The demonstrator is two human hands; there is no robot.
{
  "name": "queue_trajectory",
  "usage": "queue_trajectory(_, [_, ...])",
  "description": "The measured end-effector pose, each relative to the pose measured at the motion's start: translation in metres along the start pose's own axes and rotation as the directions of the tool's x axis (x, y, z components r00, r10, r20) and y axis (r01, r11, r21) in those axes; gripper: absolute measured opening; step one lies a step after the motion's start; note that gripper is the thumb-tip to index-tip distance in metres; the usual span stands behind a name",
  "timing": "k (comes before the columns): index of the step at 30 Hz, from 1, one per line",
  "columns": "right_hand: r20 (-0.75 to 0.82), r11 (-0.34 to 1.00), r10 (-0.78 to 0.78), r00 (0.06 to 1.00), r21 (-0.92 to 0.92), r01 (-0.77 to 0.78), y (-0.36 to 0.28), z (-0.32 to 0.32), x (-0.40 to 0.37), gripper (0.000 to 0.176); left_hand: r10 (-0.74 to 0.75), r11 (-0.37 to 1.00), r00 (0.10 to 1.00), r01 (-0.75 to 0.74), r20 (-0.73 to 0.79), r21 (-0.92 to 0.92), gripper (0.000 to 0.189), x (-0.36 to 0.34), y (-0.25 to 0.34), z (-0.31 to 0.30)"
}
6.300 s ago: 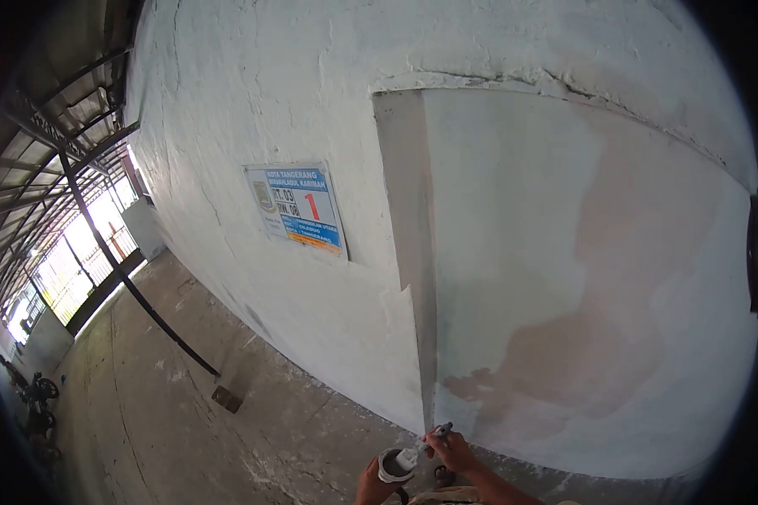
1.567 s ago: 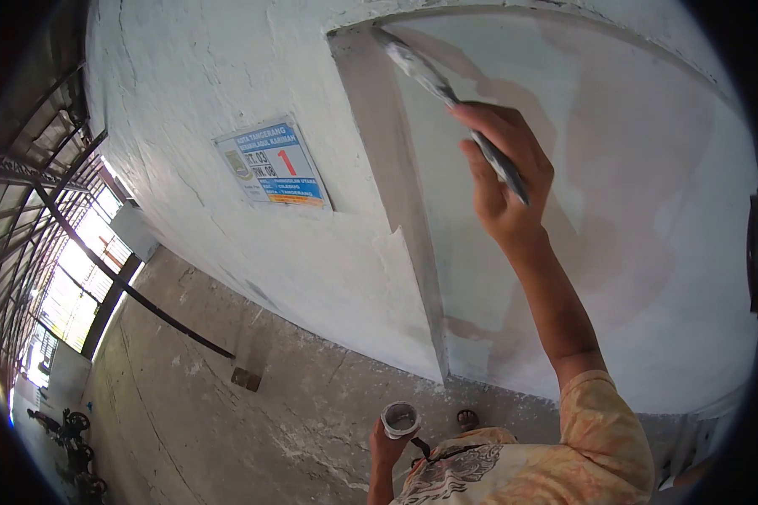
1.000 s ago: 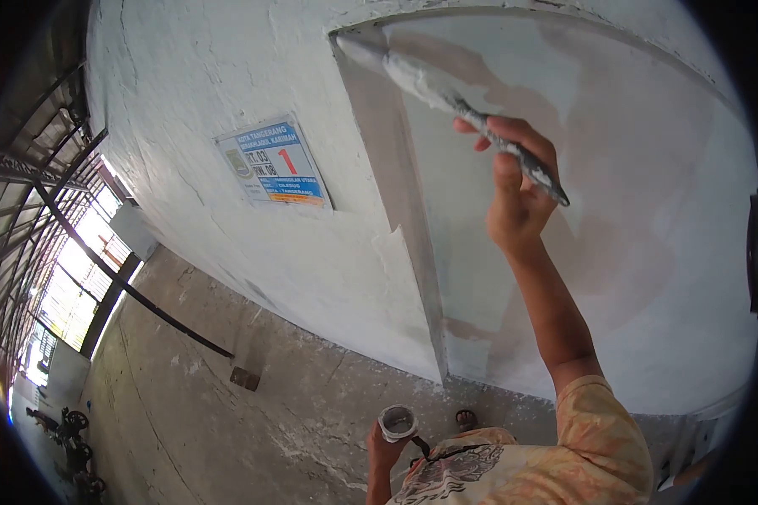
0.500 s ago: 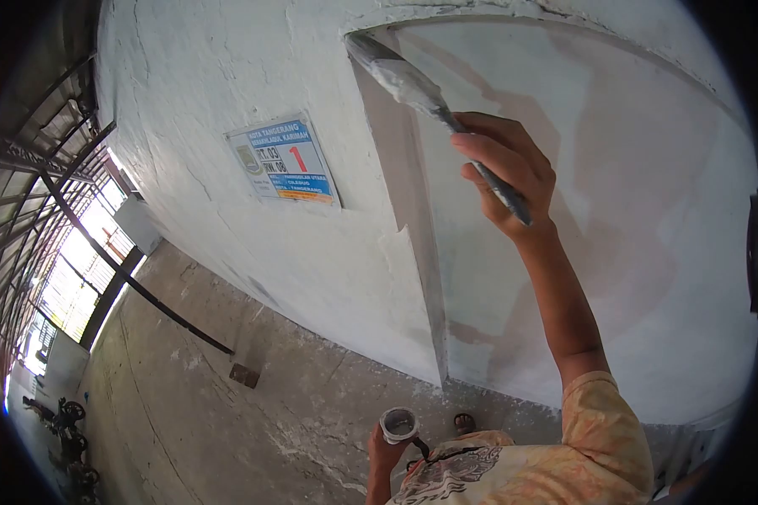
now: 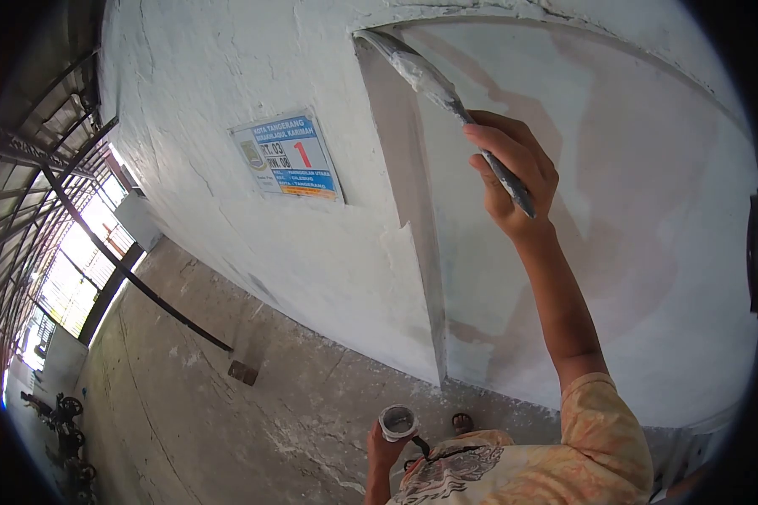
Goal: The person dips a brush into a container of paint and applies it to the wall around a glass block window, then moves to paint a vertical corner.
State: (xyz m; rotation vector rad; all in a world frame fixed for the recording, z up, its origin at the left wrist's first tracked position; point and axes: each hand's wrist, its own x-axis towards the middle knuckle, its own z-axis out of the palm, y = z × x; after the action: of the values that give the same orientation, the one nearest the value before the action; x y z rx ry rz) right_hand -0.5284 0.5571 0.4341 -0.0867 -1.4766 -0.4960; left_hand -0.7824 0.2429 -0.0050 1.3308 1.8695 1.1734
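My right hand [image 5: 518, 164] is closed around the handle of a paintbrush [image 5: 427, 80]. White paint coats its ferrule and bristles. The bristle tips meet the upper left corner of a recessed panel [image 5: 497, 252] in the white wall. Low in the view, my left hand [image 5: 382, 453] grips a small cup [image 5: 398, 422] with a whitish rim and greyish contents. That cup is held near my body, well below the brush. Most of the left fingers are hidden behind it.
A blue and white sign plate [image 5: 289, 157] is fixed to the wall left of the recess. Below lies a cracked concrete floor [image 5: 227, 353]. A dark pole [image 5: 143, 286] rises from a small block [image 5: 242, 373], and motorcycles [image 5: 63, 421] stand at the far left.
The paintbrush has shifted slightly right along the recess's top corner, and its bristles now appear narrower, turned more edge-on. My left hand and the cup stay nearly in place.
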Motion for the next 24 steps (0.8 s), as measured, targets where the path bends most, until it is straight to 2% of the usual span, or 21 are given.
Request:
queue_trajectory(3, [0.005,0.998,0.062,0.998,-0.014,-0.062,0.001,-0.004,-0.002,0.037,-0.039,0.998,0.999,0.040,0.009,-0.047,0.068,-0.004,0.005,-0.001])
queue_trajectory(10, [-0.029,0.999,0.042,0.999,-0.013,-0.042,0.001,-0.004,-0.005,0.037,-0.047,0.999,0.999,0.047,-0.017,-0.010,0.066,-0.009,0.004,-0.002])
queue_trajectory(16, [0.021,0.995,0.051,0.999,-0.085,-0.049,-0.006,0.013,-0.004,0.047,-0.073,0.996,0.997,0.072,-0.003,-0.050,0.066,-0.012,-0.001,-0.001])
queue_trajectory(22, [0.040,0.995,-0.095,0.995,0.001,0.095,-0.024,0.022,-0.003,0.051,-0.058,0.996,0.998,0.056,-0.031,-0.062,0.068,-0.011,0.008,-0.002])
queue_trajectory(24, [0.046,0.995,-0.095,0.994,0.009,0.094,-0.028,0.019,-0.006,0.051,-0.031,0.999,0.999,0.030,-0.042,-0.027,0.068,-0.012,0.006,-0.002])
